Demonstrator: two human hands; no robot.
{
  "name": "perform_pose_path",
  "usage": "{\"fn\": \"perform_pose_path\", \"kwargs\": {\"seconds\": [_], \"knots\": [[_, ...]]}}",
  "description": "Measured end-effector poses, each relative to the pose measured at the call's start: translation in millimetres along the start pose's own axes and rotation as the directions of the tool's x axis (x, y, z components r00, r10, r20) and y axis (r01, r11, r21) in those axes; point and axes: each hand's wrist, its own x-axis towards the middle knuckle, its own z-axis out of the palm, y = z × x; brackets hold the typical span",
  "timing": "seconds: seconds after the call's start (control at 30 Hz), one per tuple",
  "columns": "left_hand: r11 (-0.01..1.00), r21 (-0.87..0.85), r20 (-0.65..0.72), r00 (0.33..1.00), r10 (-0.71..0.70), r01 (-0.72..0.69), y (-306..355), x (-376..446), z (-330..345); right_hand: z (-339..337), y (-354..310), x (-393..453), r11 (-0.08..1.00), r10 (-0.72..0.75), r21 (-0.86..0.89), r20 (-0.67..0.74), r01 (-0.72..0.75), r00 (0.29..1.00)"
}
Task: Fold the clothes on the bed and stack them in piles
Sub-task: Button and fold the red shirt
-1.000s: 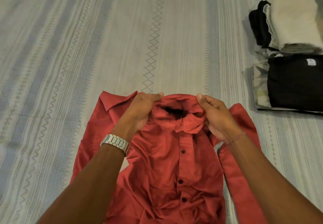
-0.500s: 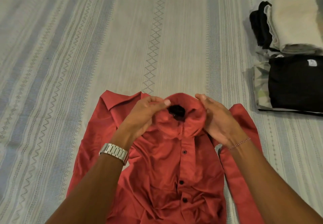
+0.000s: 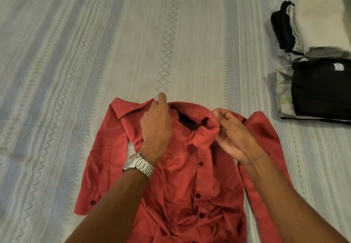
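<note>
A red button-up shirt (image 3: 191, 178) lies front side up on the bed, its collar pointing away from me and both sleeves folded in along its sides. My left hand (image 3: 156, 128) rests on the shirt's left shoulder and pinches the left end of the collar. On the other side my right hand (image 3: 232, 134) pinches the collar's right end with curled fingers. The collar stands up crumpled between the two hands. My forearms cover the lower part of the shirt.
The striped pale bedspread (image 3: 133, 43) stretches out ahead and to the left. At the right edge sit folded piles: a black garment (image 3: 321, 89) on a light printed one, and behind it a cream towel-like piece (image 3: 322, 22) beside dark clothes (image 3: 281, 24).
Both hands have moved apart along the collar, the left toward the left shoulder and the right to the right end, spreading the collar open.
</note>
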Motion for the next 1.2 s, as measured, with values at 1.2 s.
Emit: {"fn": "perform_pose_path", "kwargs": {"seconds": [1.2], "knots": [[0.924,-0.002,0.407,0.844,0.350,-0.382,-69.6,60.8,32.7,-50.2,-13.4,52.0,-0.370,-0.357,-0.928,0.096,-0.047,0.929]]}}
